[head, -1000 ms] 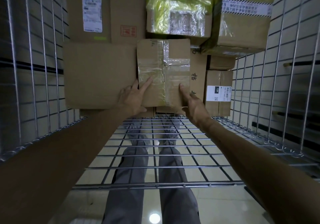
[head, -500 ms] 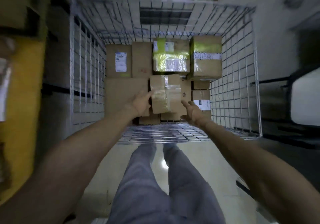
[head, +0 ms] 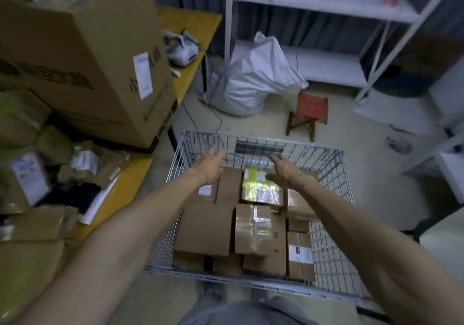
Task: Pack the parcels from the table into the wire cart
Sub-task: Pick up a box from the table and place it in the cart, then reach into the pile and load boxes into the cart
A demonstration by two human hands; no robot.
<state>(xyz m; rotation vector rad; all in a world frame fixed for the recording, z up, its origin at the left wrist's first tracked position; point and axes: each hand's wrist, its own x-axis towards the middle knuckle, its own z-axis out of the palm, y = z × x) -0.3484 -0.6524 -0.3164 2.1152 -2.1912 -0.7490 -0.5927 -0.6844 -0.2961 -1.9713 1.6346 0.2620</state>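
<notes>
While the left hand (head: 211, 166) and right hand (head: 282, 171) hovered over the far half of the wire cart (head: 301, 146), fingers straight and holding nothing, the packed parcels (head: 253, 226) lay side by side on its floor. The step looked like the gap between loads. The next move would call for turning left to the table (head: 133, 171), where unpacked parcels (head: 25, 181) waited, and gripping one.
</notes>
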